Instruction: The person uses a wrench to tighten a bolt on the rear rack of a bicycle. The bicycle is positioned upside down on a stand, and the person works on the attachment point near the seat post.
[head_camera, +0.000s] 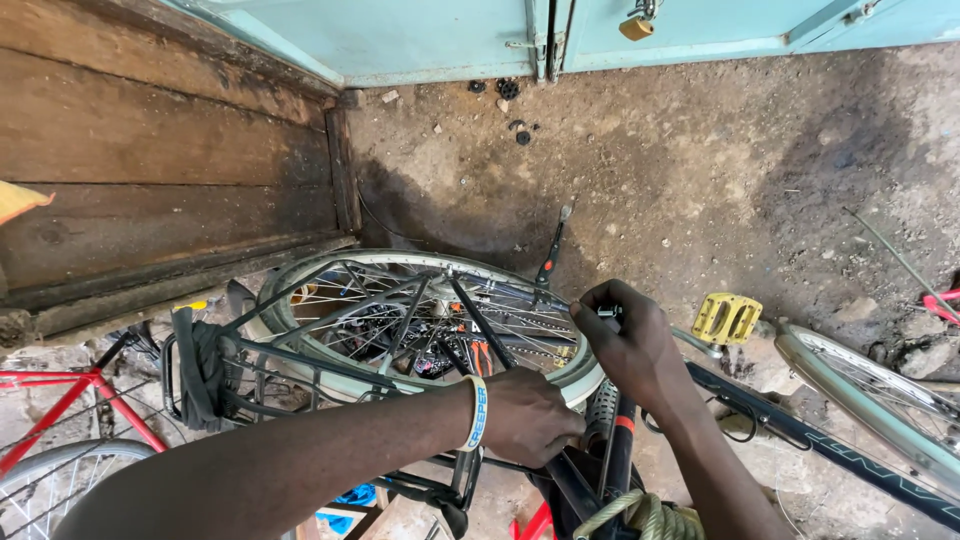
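An upturned bicycle lies below me with its bare rear wheel rim (330, 262) and spokes in the middle of the view. My left hand (530, 415), with a white and blue wristband, is closed low on the frame beside the rim's near edge. My right hand (630, 340) pinches a small dark part at the rim's right side, near the axle end. A yellow pedal (727, 318) sticks out just right of that hand. A black rear rack (230, 360) with a dark rag on it sits left of the wheel.
A second wheel rim (870, 400) lies at the right on the dirt floor (700, 150). A red bicycle frame (70, 400) stands at the lower left. Dark wooden planks (150, 150) line the left wall; a pale blue door with a padlock (636, 25) closes the far side.
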